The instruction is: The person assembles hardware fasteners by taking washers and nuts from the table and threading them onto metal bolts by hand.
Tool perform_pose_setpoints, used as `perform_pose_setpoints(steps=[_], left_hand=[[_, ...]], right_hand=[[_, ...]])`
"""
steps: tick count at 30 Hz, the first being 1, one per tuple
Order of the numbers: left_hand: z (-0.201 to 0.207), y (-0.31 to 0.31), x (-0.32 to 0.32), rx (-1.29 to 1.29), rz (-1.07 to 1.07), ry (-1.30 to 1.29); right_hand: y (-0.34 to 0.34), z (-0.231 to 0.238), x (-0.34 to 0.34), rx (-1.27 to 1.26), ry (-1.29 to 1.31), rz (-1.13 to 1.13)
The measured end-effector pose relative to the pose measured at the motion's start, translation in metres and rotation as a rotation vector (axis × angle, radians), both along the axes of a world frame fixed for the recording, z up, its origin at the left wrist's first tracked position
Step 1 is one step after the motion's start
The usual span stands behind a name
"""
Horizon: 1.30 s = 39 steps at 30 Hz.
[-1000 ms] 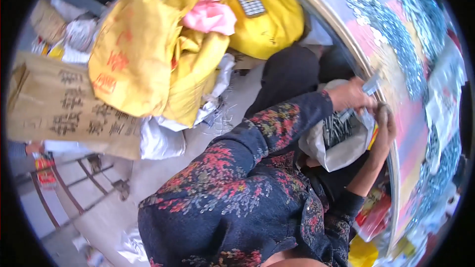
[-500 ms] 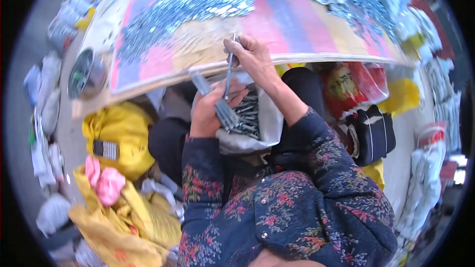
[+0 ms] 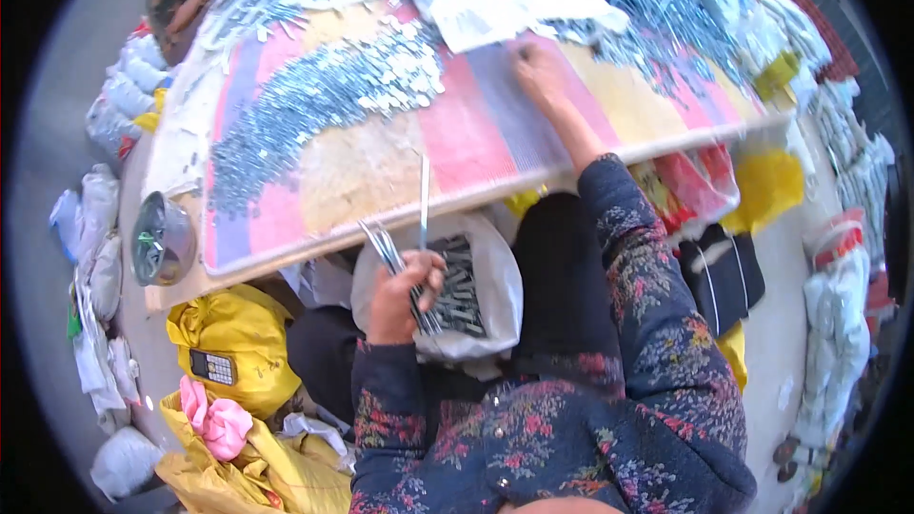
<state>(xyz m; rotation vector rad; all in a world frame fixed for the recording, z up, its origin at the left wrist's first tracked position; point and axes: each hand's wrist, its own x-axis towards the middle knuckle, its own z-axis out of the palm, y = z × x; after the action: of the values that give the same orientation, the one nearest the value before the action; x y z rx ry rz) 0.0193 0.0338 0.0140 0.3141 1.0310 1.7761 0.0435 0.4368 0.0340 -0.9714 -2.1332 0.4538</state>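
My left hand (image 3: 406,293) is closed around a bundle of thin, silvery metal rods (image 3: 388,249). One rod (image 3: 425,192) stands upright from its fingers, apart from the bundle. Just right of that hand, a white bag (image 3: 507,271) lies open between my knees, with many dark grey metal pieces (image 3: 464,290) inside. My right hand (image 3: 541,74) reaches out over the striped tabletop (image 3: 466,124), below a white printed sack. Its fingers are curled and blurred, so I cannot see whether they hold anything. Nearby to its right lies a heap of long metal rods (image 3: 657,19).
A broad pile of short metal pieces (image 3: 328,100) covers the table's left side. On its near left corner stands a metal bowl (image 3: 164,240). Yellow bags (image 3: 233,324), one with a phone (image 3: 212,367) on it, flank my left knee. Another person (image 3: 181,0) is at far left.
My right hand has left the left hand and moved forward and right across the table. One rod now stands upright in my left hand. The view has shifted, showing more of the table's far side.
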Motion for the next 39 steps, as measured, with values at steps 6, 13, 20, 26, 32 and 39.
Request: perform_pose_setpoints(steps=[6, 13, 20, 26, 32, 39], left_hand=[[-0.001, 0.013, -0.004, -0.125, -0.114, 0.024], [0.082, 0.029, -0.058, -0.145, 0.240, 0.184], [0.103, 0.043, -0.054, 0.057, 0.234, 0.167], [0.053, 0.019, -0.018, 0.023, 0.196, 0.012], [0.052, 0.019, -0.003, 0.056, 0.133, 0.050], [0.024, 0.017, -0.025, 0.018, 0.222, 0.102]], right_hand=[[0.038, -0.005, -0.034, 0.153, -0.065, -0.079], [-0.009, 0.038, -0.031, 0.189, -0.107, 0.064], [0.070, -0.007, -0.027, 0.439, 0.021, 0.034], [0.002, 0.073, -0.004, 0.079, -0.531, 0.100], [0.004, 0.039, -0.003, -0.289, -0.635, 0.405], [-0.082, 0.131, -0.053, -0.673, 0.378, 0.855]])
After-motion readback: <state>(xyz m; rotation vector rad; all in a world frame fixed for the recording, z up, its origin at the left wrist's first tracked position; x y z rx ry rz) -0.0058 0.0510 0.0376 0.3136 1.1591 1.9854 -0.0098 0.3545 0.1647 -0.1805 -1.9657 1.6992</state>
